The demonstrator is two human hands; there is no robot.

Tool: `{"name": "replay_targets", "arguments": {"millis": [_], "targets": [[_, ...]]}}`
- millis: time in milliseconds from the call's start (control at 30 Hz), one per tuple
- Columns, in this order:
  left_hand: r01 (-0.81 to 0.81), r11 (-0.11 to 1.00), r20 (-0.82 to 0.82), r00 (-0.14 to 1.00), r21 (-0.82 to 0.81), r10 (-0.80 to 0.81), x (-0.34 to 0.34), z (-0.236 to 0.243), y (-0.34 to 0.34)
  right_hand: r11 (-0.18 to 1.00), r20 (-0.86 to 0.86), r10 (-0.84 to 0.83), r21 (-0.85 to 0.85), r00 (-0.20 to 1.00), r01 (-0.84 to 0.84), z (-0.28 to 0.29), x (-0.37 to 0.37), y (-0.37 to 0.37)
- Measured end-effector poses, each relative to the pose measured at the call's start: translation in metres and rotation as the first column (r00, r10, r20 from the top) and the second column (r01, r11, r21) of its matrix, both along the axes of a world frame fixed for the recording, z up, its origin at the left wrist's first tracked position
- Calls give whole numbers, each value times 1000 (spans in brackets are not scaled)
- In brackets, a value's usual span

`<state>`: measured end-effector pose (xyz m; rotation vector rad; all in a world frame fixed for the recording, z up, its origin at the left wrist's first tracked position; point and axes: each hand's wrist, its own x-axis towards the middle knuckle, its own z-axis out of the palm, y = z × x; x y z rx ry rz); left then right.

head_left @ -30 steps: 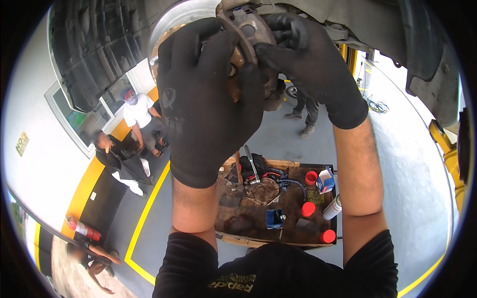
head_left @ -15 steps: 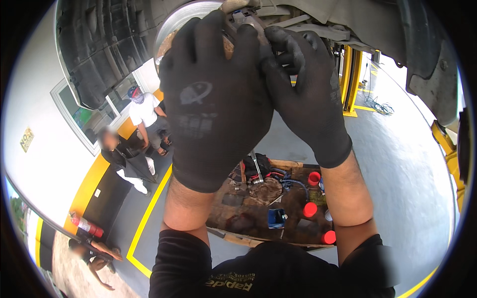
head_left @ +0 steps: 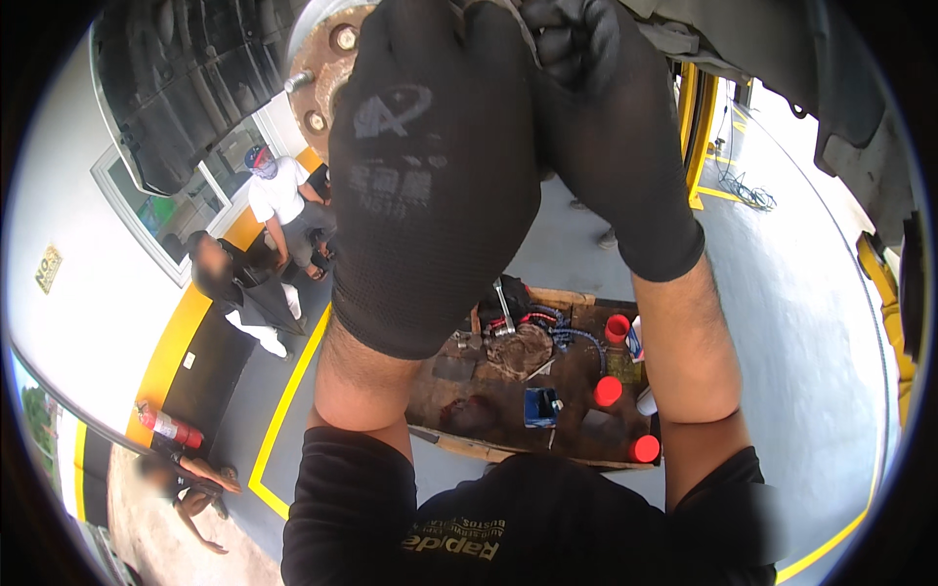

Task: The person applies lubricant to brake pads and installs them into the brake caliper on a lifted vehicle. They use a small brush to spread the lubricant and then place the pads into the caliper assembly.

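Both my hands wear black gloves and are raised to the underside of a lifted vehicle, beside a rusty wheel hub (head_left: 315, 83) with studs. My left hand (head_left: 435, 186) covers part of the hub, its curled fingers running up to the top edge of the view. Right against it, my right hand (head_left: 611, 146) has its fingers bent into a closed grip. A thin sliver of metal shows between the two hands at the top. What they grip is hidden behind the gloves and the picture's edge.
Below stands a worn wooden tray table (head_left: 469, 410) with a ratchet (head_left: 503, 308), a brown rag (head_left: 520, 352), red-capped cans (head_left: 608, 391) and a small blue box (head_left: 541, 407). Black fender liner (head_left: 186, 88) hangs at left. Several people are at left, near a fire extinguisher (head_left: 170, 425). A yellow lift post (head_left: 696, 127) stands right.
Both hands have moved up, toward the top edge, and more of the hub's face shows at left. My right hand's fingers have curled tighter. The metal part between my hands is now mostly out of sight.
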<state>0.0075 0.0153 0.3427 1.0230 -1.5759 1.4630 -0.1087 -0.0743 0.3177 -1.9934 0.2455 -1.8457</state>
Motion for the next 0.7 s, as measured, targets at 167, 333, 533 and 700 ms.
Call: {"name": "replay_targets", "arguments": {"millis": [167, 333, 533, 700], "targets": [[4, 1000, -20, 1000, 19, -4, -1, -7, 5, 999, 33, -30, -12, 999, 31, 8, -8, 23], [0, 1000, -25, 1000, 20, 0, -6, -7, 9, 997, 48, 6, -81, 999, -2, 1, -3, -9], [91, 996, -30, 995, 11, -90, 0, -8, 9, 960, 27, 241, 140, 970, -243, 13, -5, 4], [291, 956, -58, 956, 37, -288, 23, -9, 21, 985, -46, -74, -157, 996, 65, 11, -14, -7]]}}
